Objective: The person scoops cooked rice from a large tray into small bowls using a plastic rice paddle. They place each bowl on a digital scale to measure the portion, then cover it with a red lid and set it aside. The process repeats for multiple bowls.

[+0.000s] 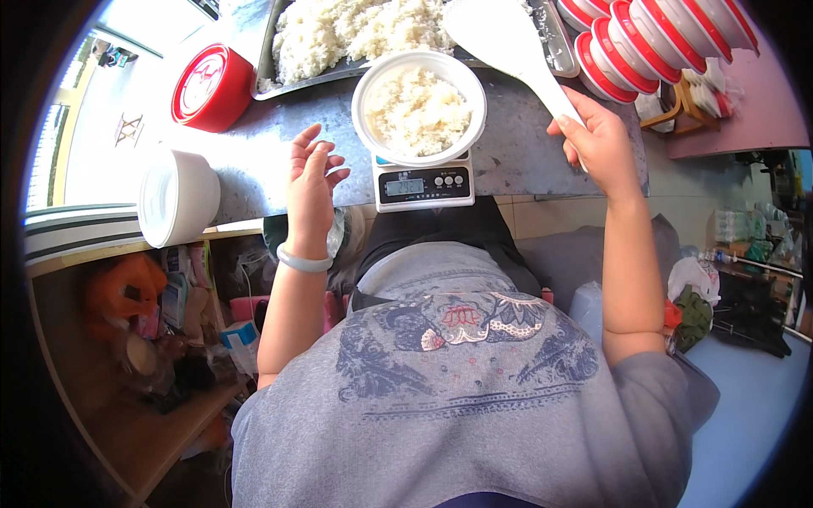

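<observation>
A white plastic bowl [359, 120] with cooked rice [416, 114] in it sits on a digital kitchen scale [424, 202], whose display is lit. My right hand [600, 140] grips the handle of a white rice paddle [502, 44]. The paddle's blade reaches over the right part of a metal tray [559, 51], beside a heap of cooked rice [362, 32]. To the left of the scale, my left hand [312, 171] is raised above the table with loosely curled fingers apart. It holds nothing and wears a pale bangle.
Stacked white bowls [184, 197] lie near the table's left edge, by a stack of red lids [216, 86]. Red-rimmed lidded bowls [648, 44] are piled at the right. Below the metal table [514, 146], a cluttered shelf [184, 406] stands at left.
</observation>
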Motion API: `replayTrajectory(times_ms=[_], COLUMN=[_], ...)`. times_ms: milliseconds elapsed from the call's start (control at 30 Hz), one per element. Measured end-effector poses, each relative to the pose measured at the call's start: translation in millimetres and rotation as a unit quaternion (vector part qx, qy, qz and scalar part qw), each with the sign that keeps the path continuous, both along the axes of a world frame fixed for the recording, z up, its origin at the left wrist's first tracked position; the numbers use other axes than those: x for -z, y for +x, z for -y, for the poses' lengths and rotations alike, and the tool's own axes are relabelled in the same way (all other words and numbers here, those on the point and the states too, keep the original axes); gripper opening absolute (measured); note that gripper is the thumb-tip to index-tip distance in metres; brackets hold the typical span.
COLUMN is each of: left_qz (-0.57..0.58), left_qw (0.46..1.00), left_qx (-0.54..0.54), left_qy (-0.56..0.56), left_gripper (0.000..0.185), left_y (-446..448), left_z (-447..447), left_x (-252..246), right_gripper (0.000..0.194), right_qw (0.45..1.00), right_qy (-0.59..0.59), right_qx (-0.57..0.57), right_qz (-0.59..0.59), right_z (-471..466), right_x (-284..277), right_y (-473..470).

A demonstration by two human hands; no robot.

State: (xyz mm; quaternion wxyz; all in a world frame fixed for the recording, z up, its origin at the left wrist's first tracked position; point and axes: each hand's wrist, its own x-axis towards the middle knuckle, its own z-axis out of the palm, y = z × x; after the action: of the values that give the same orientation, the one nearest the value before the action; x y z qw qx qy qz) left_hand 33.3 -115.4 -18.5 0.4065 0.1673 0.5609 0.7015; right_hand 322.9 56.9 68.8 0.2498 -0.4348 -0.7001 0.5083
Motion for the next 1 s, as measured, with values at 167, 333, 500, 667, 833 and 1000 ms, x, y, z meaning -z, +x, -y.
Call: replayTrajectory(times_ms=[167,333,500,667,833,1000], left_qz=[0.021,0.027,0.045,0.054,0.067,0.084], left_qw=[0.999,0.998,0.996,0.993,0.991,0.995], left_qx=[0.021,0.051,0.067,0.095,0.108,0.059], left_qy=[-0.015,-0.025,-0.031,-0.049,-0.037,-0.013], left_gripper=[0.036,0.040,0.043,0.040,0.029,0.019], left_y=[4.7,7.9,8.7,12.8,14.1,25.5], left_z=[-1.7,-6.0,-16.6,-28.8,-34.9,-30.7], left_x=[-2.5,-1.6,-1.8,-1.3,3.9,12.6], right_gripper=[0.040,0.040,0.039,0.039,0.035,0.034], right_qw=[0.999,0.992,0.987,0.959,0.925,0.911], right_qy=[0.013,0.097,0.141,0.242,0.327,0.339], right_qx=[-0.028,-0.040,-0.048,-0.067,-0.101,-0.129], right_qz=[0.025,0.072,0.065,0.134,0.164,0.199], right_z=[19.5,26.7,31.7,38.3,46.7,59.5], right_x=[-12.1,-19.6,-20.9,-23.4,-17.8,-4.1], right_y=[0.6,1.5,0.7,-3.6,-24.1,-42.5])
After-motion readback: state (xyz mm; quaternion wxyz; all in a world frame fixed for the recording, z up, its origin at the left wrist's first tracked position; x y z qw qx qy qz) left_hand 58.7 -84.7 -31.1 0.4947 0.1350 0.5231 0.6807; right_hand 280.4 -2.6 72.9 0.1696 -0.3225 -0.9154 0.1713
